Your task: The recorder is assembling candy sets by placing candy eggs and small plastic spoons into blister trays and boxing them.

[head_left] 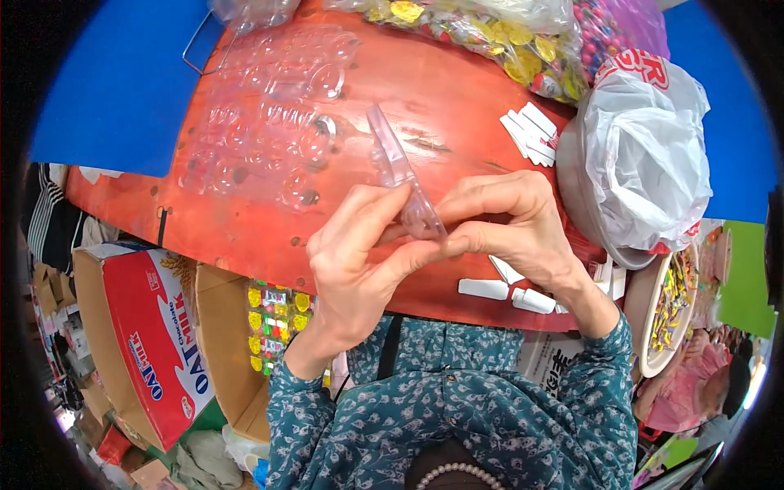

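A clear plastic blister shell point(392, 151) is held up on edge above the red table point(457, 82), in front of my chest. My left hand point(351, 253) pinches its lower part between thumb and fingers. At the same lower corner, the thumb and fingertips of my right hand point(518, 220) close on the plastic, the two thumbs almost touching. Whether anything lies inside the shell is hard to make out. Beyond my left hand, several more clear blister trays point(269, 106) lie spread flat on the table.
White cards point(531, 135) lie at the right, with white pieces point(483, 288) by the near edge. A metal basin point(576, 180) lined with a white plastic bag point(649, 155) stands right. Bags of wrapped sweets point(523, 57) line the far edge. Cardboard boxes point(147, 343) stand lower left.
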`<control>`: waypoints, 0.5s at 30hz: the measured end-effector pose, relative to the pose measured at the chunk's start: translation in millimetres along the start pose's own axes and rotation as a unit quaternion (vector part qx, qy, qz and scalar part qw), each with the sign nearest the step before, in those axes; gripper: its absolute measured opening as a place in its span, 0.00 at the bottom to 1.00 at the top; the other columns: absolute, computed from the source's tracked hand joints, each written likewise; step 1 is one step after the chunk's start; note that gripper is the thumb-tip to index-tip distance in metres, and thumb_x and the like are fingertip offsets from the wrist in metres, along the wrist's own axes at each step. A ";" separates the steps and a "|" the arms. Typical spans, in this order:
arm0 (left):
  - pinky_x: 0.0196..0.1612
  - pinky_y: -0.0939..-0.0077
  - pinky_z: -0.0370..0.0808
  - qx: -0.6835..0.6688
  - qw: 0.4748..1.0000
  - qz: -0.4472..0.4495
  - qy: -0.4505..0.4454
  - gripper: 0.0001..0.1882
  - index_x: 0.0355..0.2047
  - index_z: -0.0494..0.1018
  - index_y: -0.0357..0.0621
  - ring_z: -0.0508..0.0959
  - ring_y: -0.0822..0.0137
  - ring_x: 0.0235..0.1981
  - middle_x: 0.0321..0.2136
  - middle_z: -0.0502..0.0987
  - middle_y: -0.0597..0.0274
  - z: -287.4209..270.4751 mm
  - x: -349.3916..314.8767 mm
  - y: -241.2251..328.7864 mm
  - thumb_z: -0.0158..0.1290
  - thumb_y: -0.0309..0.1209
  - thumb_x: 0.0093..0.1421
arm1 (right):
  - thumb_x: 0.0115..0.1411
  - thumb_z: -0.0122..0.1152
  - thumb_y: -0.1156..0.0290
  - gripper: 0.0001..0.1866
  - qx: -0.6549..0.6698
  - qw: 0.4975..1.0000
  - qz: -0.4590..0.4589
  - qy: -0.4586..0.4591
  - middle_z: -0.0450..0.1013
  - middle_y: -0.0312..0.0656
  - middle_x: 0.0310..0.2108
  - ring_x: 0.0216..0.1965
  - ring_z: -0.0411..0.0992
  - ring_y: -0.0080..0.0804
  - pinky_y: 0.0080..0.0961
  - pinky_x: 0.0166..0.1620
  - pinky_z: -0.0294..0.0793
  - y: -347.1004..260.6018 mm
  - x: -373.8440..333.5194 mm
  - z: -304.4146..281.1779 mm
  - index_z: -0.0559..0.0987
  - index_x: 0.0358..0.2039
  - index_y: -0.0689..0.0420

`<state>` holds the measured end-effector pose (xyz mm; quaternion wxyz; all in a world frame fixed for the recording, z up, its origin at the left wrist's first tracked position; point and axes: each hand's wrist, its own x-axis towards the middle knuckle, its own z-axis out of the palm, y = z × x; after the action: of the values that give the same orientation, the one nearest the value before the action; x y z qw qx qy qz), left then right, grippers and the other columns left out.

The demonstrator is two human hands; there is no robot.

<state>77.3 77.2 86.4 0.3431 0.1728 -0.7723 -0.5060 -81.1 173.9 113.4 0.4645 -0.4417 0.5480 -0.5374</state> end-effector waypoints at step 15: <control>0.38 0.76 0.79 -0.092 0.994 -0.006 -0.052 0.23 0.41 0.71 0.27 0.78 0.66 0.34 0.33 0.73 0.55 8.7 8.6 -12.0 0.62 0.20 0.43 | 0.52 0.60 0.78 0.09 -0.001 0.997 -0.077 0.021 0.74 0.42 0.29 0.29 0.72 0.24 0.19 0.32 0.71 25.7 -14.0 -7.1 0.78 0.34 0.68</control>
<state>64.1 72.5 76.4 0.3142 0.1188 -0.7381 -0.5852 -85.2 189.7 88.1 0.4100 -0.4716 0.5223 -0.5802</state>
